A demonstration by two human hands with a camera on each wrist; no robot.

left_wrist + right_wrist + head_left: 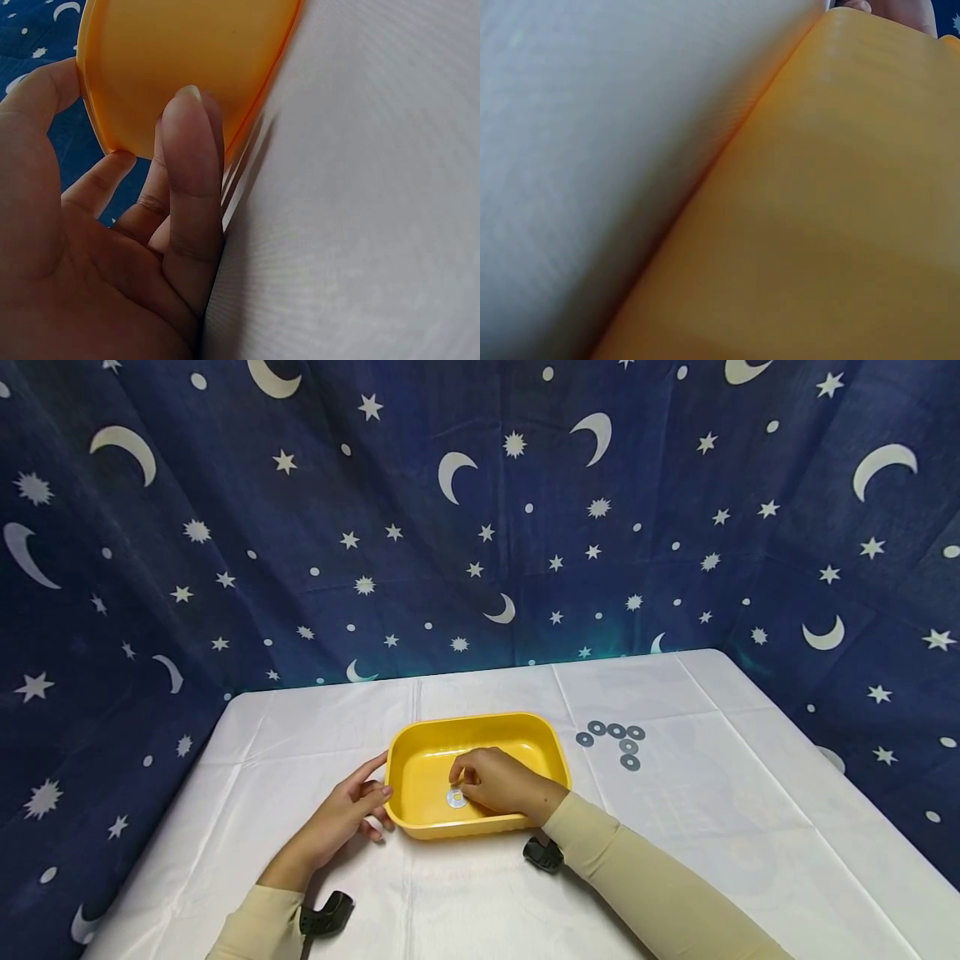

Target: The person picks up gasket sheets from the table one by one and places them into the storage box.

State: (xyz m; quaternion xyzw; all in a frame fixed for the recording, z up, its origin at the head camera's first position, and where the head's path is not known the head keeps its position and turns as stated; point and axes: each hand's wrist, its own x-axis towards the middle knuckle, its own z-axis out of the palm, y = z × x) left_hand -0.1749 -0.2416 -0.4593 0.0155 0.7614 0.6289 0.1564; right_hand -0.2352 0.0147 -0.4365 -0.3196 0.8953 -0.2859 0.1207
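A yellow plastic tub (pixel 480 831) stands on the table. My right hand (pixel 498 781) reaches into it over the near wall, with bent fingers. Its thumb and index finger pinch the edge of a shiny metal washer (pixel 452 803) close to the tub's floor. At the tub's left end is my left hand (pixel 341 818), its thumb and index finger resting against the rim. The left wrist view shows the fingers (pixel 191 150) spread around that end, the lower ones loosely bent near the tablecloth. In the right wrist view the tub's outer wall (pixel 817 225) hides the right fingers.
Several dark grey washers (pixel 628 747) lie flat on the white tablecloth (pixel 712 827), right of the tub. A blue curtain (pixel 420 510) with moons and stars hangs behind the table and at both sides. Black wrist devices (pixel 327 914) are strapped below both sleeves.
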